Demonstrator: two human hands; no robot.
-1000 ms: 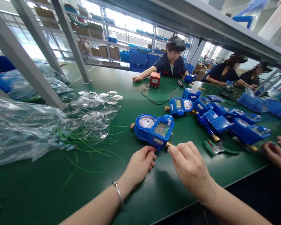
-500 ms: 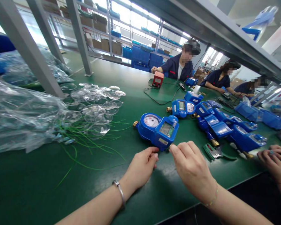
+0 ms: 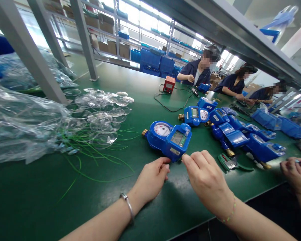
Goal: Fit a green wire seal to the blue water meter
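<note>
At a green table (image 3: 35, 197), a person's left hand (image 3: 150, 179) and right hand (image 3: 207, 179) meet at the near edge of a blue meter (image 3: 169, 139), which lies flat just at 12 o'clock of both hands. The left hand's fingers (image 3: 163, 163) are curled narrow, tips pinched at the meter's lower edge; whether they grip anything small cannot be told. The right hand's fingers (image 3: 190, 160) are likewise drawn together, tips touching the meter beside its brass end. A bracelet (image 3: 127, 207) sits on the left wrist. At 10 o'clock of the meter lie clear discs (image 3: 102, 115) and thin green ties (image 3: 95, 157), with crumpled plastic bags (image 3: 20, 124) at 9 o'clock. At 2 o'clock a second meter (image 3: 195, 115) lies apart, and a row of blue meters (image 3: 243, 134) runs off at 3 o'clock, with a green tool (image 3: 232, 163) near them. A co-worker's hand (image 3: 294, 174) rests at the table's edge at far 3 o'clock. At 12 o'clock, well apart, a red box (image 3: 169, 84) stands before seated workers.
</note>
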